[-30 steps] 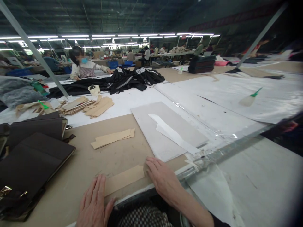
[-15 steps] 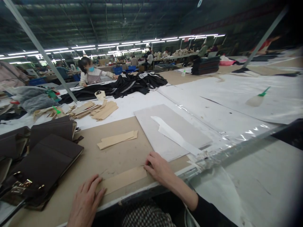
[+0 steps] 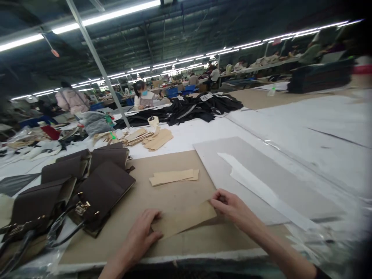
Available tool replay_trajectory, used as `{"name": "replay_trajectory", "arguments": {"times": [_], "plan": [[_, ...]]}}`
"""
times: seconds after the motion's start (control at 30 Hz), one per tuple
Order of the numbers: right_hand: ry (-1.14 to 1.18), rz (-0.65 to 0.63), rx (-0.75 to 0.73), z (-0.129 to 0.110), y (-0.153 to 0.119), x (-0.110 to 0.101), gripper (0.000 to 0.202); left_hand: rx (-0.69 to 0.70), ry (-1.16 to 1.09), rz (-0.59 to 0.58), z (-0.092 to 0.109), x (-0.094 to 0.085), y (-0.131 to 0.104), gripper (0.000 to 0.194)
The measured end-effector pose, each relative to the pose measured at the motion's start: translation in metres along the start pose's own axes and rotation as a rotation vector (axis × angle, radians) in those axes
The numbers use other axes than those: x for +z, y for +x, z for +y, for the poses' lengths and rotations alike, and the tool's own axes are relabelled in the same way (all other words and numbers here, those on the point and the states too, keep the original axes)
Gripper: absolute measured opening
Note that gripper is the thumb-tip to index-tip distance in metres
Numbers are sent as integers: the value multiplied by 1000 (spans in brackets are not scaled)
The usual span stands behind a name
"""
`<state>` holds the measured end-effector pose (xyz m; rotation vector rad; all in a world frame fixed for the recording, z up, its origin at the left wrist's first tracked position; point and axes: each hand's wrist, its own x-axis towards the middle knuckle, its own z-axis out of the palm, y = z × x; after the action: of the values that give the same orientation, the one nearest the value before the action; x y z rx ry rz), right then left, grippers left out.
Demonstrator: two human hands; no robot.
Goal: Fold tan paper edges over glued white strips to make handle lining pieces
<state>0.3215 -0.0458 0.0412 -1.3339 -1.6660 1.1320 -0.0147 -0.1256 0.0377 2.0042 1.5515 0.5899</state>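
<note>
A tan paper strip [image 3: 186, 221] stretches between my hands over the brown board near the table's front edge. My right hand [image 3: 231, 205] pinches its right end, which is lifted a little off the board. At the left end, my left hand [image 3: 141, 234] has curled fingers on the upper side and its thumb by the lower edge. Behind the strip lie overlapping tan strips [image 3: 174, 176], flat on the brown board [image 3: 174, 201]. To the right, a long white cut piece [image 3: 252, 180] rests on a pale grey sheet [image 3: 279, 184].
Dark brown handbags [image 3: 107, 186] with metal fittings crowd the left side. Farther back are stacked tan pieces [image 3: 158, 139], a heap of black fabric [image 3: 192, 108] and a slanted metal post [image 3: 99, 62]. A masked co-worker [image 3: 143, 97] sits across the table.
The view has swung left, bringing more handbags into sight. The right end of the tan strip has come up off the board in my right hand; my left hand stays at the other end.
</note>
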Motion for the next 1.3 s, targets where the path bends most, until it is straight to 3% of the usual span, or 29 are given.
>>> {"name": "replay_trajectory", "arguments": {"times": [0.07, 0.17, 0.23, 0.33, 0.43, 0.53, 0.63, 0.73, 0.8, 0.87, 0.97, 1.07, 1.17, 1.3], "plan": [[101, 28, 24, 0, 11, -1, 31, 8, -19, -48, 2, -1, 11, 42], [217, 42, 44, 7, 29, -2, 43, 11, -37, -143, 1, -5, 29, 21], [253, 57, 41, 11, 42, -1, 50, 13, -48, -189, -3, -13, 43, 10], [272, 118, 34, 8, 56, 1, 51, -2, -61, -203, -15, -31, 67, 11], [324, 167, 73, -8, 62, 5, 50, -33, -29, -124, -23, -51, 89, 15], [415, 151, 106, -29, 55, 10, 51, -61, 51, 64, -9, -57, 96, 28], [537, 76, 126, -48, 36, 19, 48, 44, 131, 230, 29, -42, 75, 46], [634, -40, 110, -66, 9, 30, 45, 392, 248, 315, 71, -12, 42, 60], [669, -101, 91, -79, -7, 36, 43, 530, 332, 418, 92, 8, 25, 60], [669, -139, 80, -92, -22, 37, 44, 567, 365, 550, 104, 21, 16, 46], [630, -185, 32, -110, -41, 33, 45, 510, 188, 686, 117, 24, 7, 26], [525, -157, -105, -121, -60, 26, 43, 306, -194, 691, 131, 16, -7, 11], [374, -114, -221, -126, -78, 27, 39, 39, -620, 616, 147, 10, -23, 24], [394, -177, -217, -124, -96, 41, 39, -94, -991, 516, 159, 15, -39, 40]]}}
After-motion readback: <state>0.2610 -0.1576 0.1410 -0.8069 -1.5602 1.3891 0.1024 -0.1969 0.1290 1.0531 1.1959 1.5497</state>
